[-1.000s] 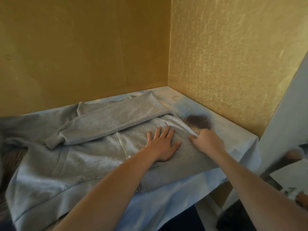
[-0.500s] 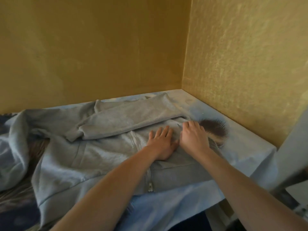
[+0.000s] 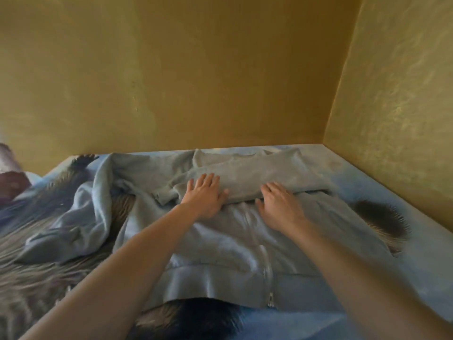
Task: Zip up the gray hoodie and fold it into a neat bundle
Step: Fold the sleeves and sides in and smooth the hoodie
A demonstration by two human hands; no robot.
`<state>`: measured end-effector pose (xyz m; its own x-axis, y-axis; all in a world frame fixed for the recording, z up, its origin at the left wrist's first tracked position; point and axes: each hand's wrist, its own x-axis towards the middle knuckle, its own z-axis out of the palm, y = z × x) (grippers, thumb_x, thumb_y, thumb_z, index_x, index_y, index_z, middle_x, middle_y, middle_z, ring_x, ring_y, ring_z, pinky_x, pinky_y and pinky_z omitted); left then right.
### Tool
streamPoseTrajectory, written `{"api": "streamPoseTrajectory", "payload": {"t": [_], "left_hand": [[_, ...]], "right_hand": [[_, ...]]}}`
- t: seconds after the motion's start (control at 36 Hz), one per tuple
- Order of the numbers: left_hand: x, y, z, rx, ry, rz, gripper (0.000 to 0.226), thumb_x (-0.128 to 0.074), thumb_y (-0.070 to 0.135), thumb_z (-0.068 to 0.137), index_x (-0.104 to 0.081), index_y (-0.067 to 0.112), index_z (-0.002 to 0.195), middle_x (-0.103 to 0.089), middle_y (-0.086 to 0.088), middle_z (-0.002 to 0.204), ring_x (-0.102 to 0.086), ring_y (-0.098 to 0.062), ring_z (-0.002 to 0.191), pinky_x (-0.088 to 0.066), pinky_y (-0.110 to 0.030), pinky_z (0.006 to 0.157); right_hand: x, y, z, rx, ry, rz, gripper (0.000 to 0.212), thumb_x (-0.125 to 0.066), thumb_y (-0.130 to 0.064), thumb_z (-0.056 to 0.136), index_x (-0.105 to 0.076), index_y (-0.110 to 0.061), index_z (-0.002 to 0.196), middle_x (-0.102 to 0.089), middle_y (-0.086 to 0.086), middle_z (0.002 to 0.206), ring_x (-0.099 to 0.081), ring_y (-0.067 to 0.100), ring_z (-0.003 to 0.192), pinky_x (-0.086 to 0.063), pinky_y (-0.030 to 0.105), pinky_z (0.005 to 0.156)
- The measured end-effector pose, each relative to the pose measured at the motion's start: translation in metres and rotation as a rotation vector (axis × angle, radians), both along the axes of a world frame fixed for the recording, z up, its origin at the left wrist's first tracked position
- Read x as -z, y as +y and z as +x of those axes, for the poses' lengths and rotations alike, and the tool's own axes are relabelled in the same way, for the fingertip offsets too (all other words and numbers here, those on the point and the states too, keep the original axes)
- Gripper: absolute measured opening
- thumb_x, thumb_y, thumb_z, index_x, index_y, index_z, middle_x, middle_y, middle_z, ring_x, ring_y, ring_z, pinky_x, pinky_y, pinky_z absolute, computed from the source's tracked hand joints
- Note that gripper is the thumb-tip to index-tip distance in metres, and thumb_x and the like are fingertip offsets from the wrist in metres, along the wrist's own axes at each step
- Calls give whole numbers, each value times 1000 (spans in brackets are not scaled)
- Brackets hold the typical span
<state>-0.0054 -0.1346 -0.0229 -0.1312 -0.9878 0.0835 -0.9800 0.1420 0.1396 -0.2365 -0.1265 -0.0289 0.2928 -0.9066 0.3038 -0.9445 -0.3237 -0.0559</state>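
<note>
A: Where's your gray hoodie [image 3: 235, 244]?
B: Zipped, flat on the printed bedsheet [image 3: 416, 266], one sleeve [image 3: 245, 182] folded across.
A: Your hands?
B: Left hand [image 3: 204, 196] and right hand [image 3: 279, 207] press it, fingers spread.
</note>
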Motion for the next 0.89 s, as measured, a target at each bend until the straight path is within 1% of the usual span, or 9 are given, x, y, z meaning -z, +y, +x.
{"api": "streamPoseTrajectory", "payload": {"t": [0.08, 0.14, 0.19, 0.31, 0.5, 0.61, 0.72, 0.81, 0.89], "left_hand": [[-2, 1, 26, -79, 0, -120, 63, -21, 52, 109, -37, 14, 156, -38, -8, 162, -31, -29, 151, -21, -52, 123], [-3, 4, 40, -172, 43, -229, 49, -27, 43, 109, -57, 16, 136, -59, -8, 142, -54, -30, 131, -37, -46, 110], [-5, 5, 52, -265, 52, -279, 35, -35, 31, 105, -62, 16, 123, -66, -7, 127, -61, -30, 117, -42, -45, 101], [-7, 5, 71, -436, -2, -172, 42, -46, 22, 98, -53, 12, 138, -57, -10, 140, -52, -32, 131, -39, -47, 109], [4, -7, 84, -575, 12, 177, 93, -52, 76, 88, -36, 9, 152, -45, -15, 154, -36, -40, 145, -21, -58, 119], [-2, -11, 82, -608, 43, 152, 101, -68, 73, 81, -36, 9, 153, -39, -18, 156, -33, -42, 146, -26, -57, 117], [-7, -23, 83, -635, 168, 101, 74, -81, 45, 77, -51, 13, 137, -55, -14, 139, -51, -38, 130, -45, -51, 107], [-20, -28, 78, -608, 282, 19, 34, -66, 32, 89, -61, 15, 118, -64, -11, 118, -63, -35, 108, -53, -41, 85], [-39, -33, 67, -544, 228, -62, 22, -60, 35, 95, -62, 17, 109, -65, -7, 104, -63, -33, 94, -51, -38, 74]], "right_hand": [[0, -14, 13, -42, 4, 14, 53, -45, -41, 105, -52, -5, 144, -54, 13, 147, -43, 31, 142, -36, 42, 118], [-3, -23, 23, -69, 5, 28, 53, -43, -40, 106, -50, -5, 146, -52, 13, 149, -42, 31, 143, -35, 42, 119], [-5, -30, 30, -89, 13, 40, 50, -41, -37, 107, -50, -7, 146, -52, 12, 149, -43, 30, 142, -36, 42, 118], [-6, -43, 39, -118, 8, 89, 47, -35, -31, 109, -47, -9, 149, -47, 14, 154, -39, 31, 144, -33, 43, 118], [1, -54, 43, -137, 162, 384, 75, -34, -54, 104, -6, -22, 166, 1, 5, 173, -6, 26, 159, -14, 47, 127], [7, -58, 40, -134, 193, 421, 82, -32, -64, 100, 2, -27, 165, 8, 0, 173, 0, 24, 159, -11, 50, 127], [7, -61, 36, -151, 188, 432, 83, -32, -66, 100, 4, -29, 165, 11, -2, 173, 3, 24, 159, -8, 50, 128], [9, -65, 34, -166, 174, 423, 84, -32, -68, 99, 4, -30, 165, 10, -3, 173, 2, 24, 159, -7, 50, 128], [9, -65, 32, -178, 149, 420, 85, -35, -70, 98, 1, -31, 165, 7, -3, 173, -1, 24, 159, -9, 50, 128]]}}
